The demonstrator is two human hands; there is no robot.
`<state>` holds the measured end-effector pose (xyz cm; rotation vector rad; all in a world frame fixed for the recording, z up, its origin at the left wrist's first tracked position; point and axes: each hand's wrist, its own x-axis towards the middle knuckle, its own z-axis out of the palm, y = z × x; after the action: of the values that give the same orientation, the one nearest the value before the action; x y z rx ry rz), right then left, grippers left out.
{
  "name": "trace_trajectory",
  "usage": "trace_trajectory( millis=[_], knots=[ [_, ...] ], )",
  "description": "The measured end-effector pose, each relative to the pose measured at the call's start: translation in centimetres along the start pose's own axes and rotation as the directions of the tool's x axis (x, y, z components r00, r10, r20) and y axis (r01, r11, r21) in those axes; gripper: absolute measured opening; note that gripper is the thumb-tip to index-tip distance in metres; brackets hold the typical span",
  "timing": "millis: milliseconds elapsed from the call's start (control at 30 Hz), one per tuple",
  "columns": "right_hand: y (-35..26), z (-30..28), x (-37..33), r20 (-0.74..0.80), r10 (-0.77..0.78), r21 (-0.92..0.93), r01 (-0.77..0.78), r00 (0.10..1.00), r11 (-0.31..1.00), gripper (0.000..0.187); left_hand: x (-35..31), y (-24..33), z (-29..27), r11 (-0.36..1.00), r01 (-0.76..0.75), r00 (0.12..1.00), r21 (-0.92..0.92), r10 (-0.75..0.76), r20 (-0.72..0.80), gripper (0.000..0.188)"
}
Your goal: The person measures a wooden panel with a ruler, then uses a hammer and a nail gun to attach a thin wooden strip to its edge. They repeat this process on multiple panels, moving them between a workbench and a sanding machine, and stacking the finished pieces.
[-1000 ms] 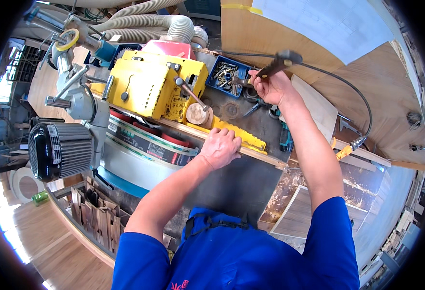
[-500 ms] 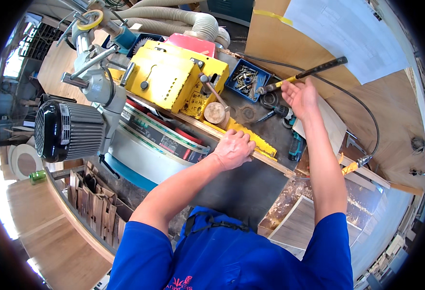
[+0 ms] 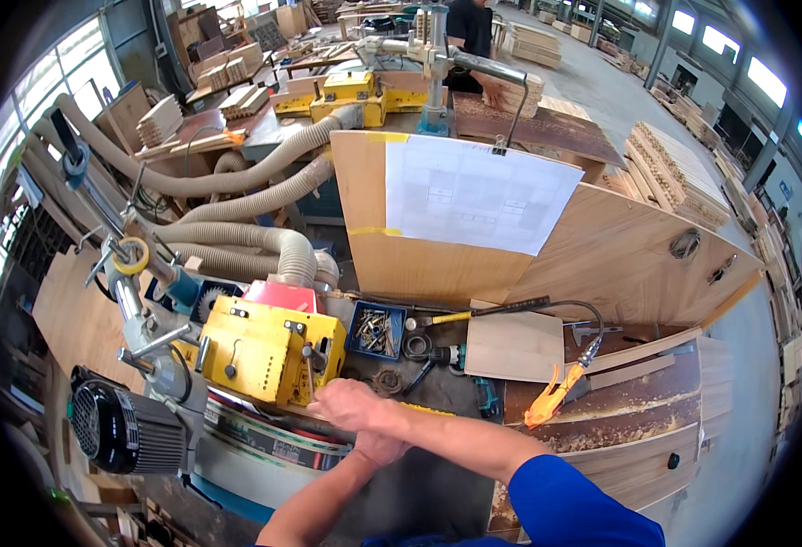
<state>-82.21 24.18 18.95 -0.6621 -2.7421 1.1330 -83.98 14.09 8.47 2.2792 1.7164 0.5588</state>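
Note:
My right hand (image 3: 354, 406) reaches across to the left, its fingers bent at the lower end of a thin lever (image 3: 310, 369) on the yellow machine housing (image 3: 264, 342). What those fingers hold is hidden. Beneath the right wrist lies my left hand (image 3: 383, 447), largely covered, its fingers out of sight. A sanding belt (image 3: 269, 442) runs along the machine's near side, left of both hands. Beyond them stands a blue tray (image 3: 375, 330) with metal fittings. A hammer (image 3: 437, 319) with a yellow and black handle lies right of the tray, apart from my hands.
A green power drill (image 3: 483, 392) and a wooden panel (image 3: 515, 346) lie on the bench to the right, near a hanging orange clamp-like tool (image 3: 544, 401). A large motor (image 3: 118, 428) stands left. Beyond an upright board with a paper drawing (image 3: 478, 191), a person (image 3: 474, 36) stands.
My right hand has moved left from beside the hammer handle and now crosses over my left hand. The view has tilted up, showing more of the workshop.

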Motion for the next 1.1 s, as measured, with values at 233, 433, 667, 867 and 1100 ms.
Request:
trace_trajectory(
  millis=[233,433,667,867,1100],
  knots=[
    [-3.1,0.0,2.1,-0.119,-0.125,-0.284,0.087,0.985,0.955,0.036,-0.1,-0.1,-0.1,0.985,-0.091,0.994,-0.144,0.081,-0.077,0.035],
    [1.0,-3.8,4.4,-0.485,-0.353,-0.530,0.052,0.800,0.846,0.054,0.8,1.8,-3.6,0.991,-0.030,0.985,0.128,0.008,0.172,0.042],
    [2.5,-8.1,7.1,0.023,-0.312,-0.609,0.260,0.950,0.749,0.069,1.3,2.4,-4.2,0.991,-0.045,0.989,0.126,0.027,0.143,0.039],
    [1.7,-4.3,6.2,-0.209,-0.004,-0.504,-0.104,0.978,0.857,0.073,1.5,2.0,-4.3,0.992,-0.043,0.996,0.119,0.034,0.077,0.039],
    [2.3,-7.3,6.2,0.016,-0.014,-0.498,0.020,1.000,0.867,0.070,0.8,2.0,-3.8,0.995,-0.050,0.994,0.088,0.041,0.103,0.039]
  ],
)
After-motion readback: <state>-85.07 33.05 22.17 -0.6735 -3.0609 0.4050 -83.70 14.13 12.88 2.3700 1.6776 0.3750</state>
